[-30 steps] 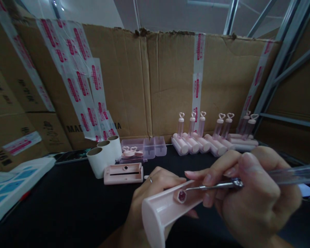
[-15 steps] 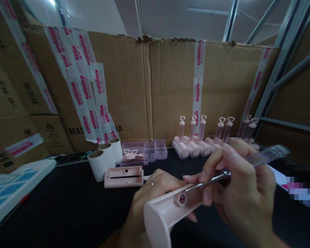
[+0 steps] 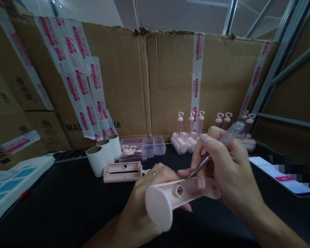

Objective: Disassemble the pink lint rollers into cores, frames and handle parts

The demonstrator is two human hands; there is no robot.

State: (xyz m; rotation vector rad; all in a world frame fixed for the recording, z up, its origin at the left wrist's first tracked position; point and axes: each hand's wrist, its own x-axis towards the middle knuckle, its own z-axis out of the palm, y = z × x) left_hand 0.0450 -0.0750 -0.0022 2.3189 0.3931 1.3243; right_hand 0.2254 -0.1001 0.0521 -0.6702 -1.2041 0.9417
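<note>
My left hand (image 3: 147,193), with a ring on one finger, is wrapped round a pale pink half-cylinder plastic shell (image 3: 158,206). The shell's rounded end faces me and its hollow side is turned up to the right. Inside it is a raised round socket with a dark reddish hole (image 3: 180,190). Between the fingers of my right hand (image 3: 222,162) is a screwdriver (image 3: 231,134) with a clear handle and a thin metal shaft. Its tip lies at the socket's upper edge; whether it touches is hard to tell.
A matching pink shell (image 3: 122,176) lies beside white tubes (image 3: 94,162). Behind are a clear lilac compartment box (image 3: 158,146) and several pink cylinders with heart-topped tubes (image 3: 180,125). A white tray with blue compartments (image 3: 23,175) is left, a lit phone (image 3: 281,175) right. Cardboard (image 3: 119,79) walls the back.
My right hand has shifted left and up, and the screwdriver now stands more steeply over the socket. The shell has turned a little, showing more of its end. The camera view has shifted slightly.
</note>
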